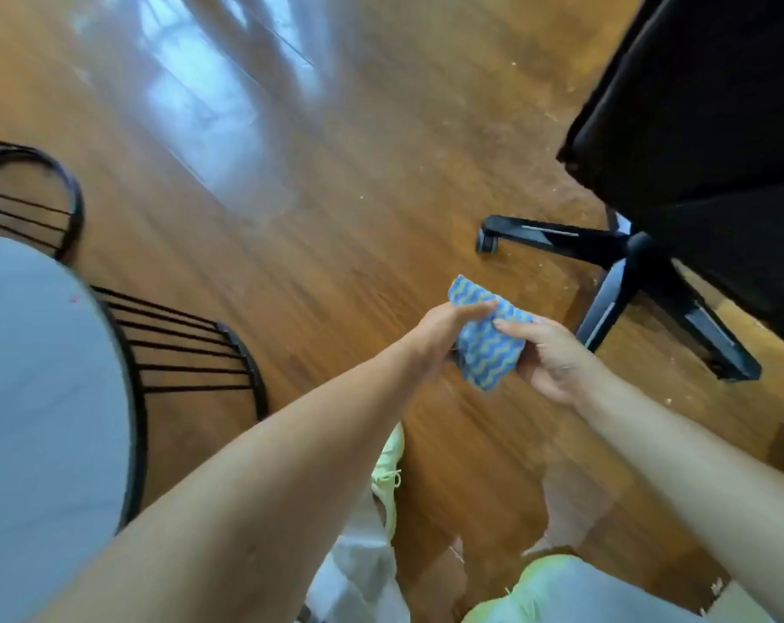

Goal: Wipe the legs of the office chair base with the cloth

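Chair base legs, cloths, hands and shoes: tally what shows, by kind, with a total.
Chair base legs: 3 visible, others hidden under the seat
Cloth: 1
Hands: 2, left hand and right hand
Shoes: 2
Total: 8

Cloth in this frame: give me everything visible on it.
The small blue cloth with yellow-green wavy stripes looks like thin woven fabric, folded or bunched into a rough rectangle. It is held in the air above the wooden floor, short of the black office chair base. The left hand and right hand both pinch it.
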